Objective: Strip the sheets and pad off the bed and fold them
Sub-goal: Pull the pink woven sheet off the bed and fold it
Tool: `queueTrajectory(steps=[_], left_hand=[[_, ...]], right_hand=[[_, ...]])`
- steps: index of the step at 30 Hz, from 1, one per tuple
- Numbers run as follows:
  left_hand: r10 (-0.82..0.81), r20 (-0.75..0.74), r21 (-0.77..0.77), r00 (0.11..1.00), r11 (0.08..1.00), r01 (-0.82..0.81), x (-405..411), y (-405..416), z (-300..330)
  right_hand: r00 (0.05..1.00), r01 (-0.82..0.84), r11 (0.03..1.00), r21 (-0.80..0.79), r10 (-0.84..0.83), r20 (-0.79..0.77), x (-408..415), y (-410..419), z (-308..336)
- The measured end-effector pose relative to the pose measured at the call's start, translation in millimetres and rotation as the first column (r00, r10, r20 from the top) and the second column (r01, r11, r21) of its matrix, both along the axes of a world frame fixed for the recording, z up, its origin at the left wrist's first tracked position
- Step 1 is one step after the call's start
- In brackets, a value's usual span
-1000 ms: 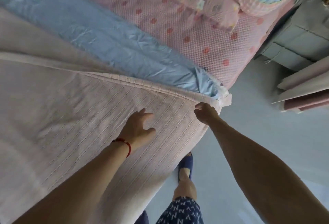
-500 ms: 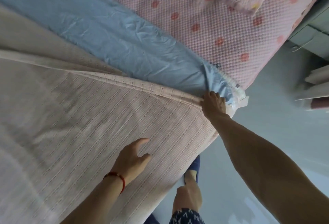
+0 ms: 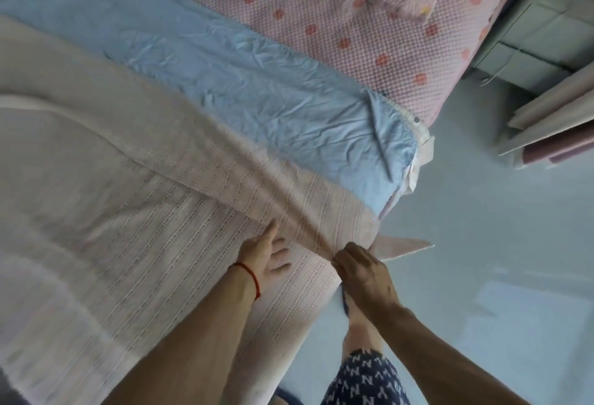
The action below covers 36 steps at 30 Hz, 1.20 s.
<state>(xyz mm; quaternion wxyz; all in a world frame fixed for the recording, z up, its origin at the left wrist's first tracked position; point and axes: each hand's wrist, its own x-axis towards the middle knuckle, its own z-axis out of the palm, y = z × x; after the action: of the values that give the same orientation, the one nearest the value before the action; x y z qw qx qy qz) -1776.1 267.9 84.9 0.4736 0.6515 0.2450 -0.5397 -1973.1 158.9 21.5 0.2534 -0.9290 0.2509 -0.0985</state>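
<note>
Presently, pink sheet (image 3: pixel 135 199): ribbed woven cotton, folded across the bed.
Blue sheet (image 3: pixel 225 80): smooth, creased, lies beside it.
Pad (image 3: pixel 369 38): quilted, dotted pink.
Left hand (image 3: pixel 265 255): fingers spread flat on the weave.
Right hand (image 3: pixel 361 268): pinches the fold's corner.
Floor (image 3: pixel 482 244): pale grey.

Right hand (image 3: pixel 363 271) fingertips are buried in the pink sheet (image 3: pixel 128 211) fold, so the grip's hidden. Sheet's left side is blurry and cropped.
</note>
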Motion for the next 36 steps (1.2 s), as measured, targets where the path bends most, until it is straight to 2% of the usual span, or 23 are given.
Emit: queueTrajectory(steps=[2, 4, 10, 15, 19, 22, 27, 32, 36], left_hand=[[0.099, -0.069, -0.108, 0.993, 0.988, -0.106, 5.4, 32.6, -0.1], [0.093, 0.004, -0.122, 0.996, 0.988, -0.092, 6.6, 70.7, 3.8], [-0.139, 0.294, 0.074, 0.946, 0.99, 0.122, -7.5, 184.4, 30.3], [-0.251, 0.335, 0.279, 0.908, 0.947, 0.158, -19.1, 257.9, 29.3], [-0.338, 0.346, 0.372, 0.875, 0.906, 0.203, -11.4, 297.7, 33.1], [-0.406, 0.343, 0.415, 0.847, 0.874, 0.252, -6.3, 308.0, 26.4], [-0.419, 0.322, 0.427, 0.849, 0.865, 0.265, -15.4, 311.5, 18.2], [-0.504, 0.279, 0.345, 0.818, 0.847, 0.404, -5.7, 328.6, 16.3], [-0.58, 0.248, 0.199, 0.776, 0.814, 0.545, 13.7, 356.8, 14.3]], right_hand=[[1.0, -0.025, 1.0, -0.007, 0.025, 0.008, -4.8, 48.4, 13.2], [0.999, -0.045, 0.999, -0.019, 0.046, 0.012, -9.0, 91.1, 22.7], [0.987, 0.081, 0.993, 0.087, -0.068, -0.143, -23.3, 189.0, 30.0], [0.956, 0.185, 0.95, 0.251, -0.115, -0.268, -23.4, 249.2, 1.9], [0.937, 0.114, 0.955, 0.273, -0.013, -0.348, -21.8, 288.2, -9.0], [0.93, 0.13, 0.955, 0.265, -0.025, -0.366, -22.6, 308.0, -14.9], [0.888, 0.323, 0.922, 0.215, -0.216, -0.406, -36.0, 323.7, -23.7], [0.773, 0.466, 0.881, 0.083, -0.36, -0.523, -43.9, 352.1, -14.4], [0.71, 0.585, 0.809, -0.058, -0.545, -0.446, -42.2, 385.2, -2.4]])
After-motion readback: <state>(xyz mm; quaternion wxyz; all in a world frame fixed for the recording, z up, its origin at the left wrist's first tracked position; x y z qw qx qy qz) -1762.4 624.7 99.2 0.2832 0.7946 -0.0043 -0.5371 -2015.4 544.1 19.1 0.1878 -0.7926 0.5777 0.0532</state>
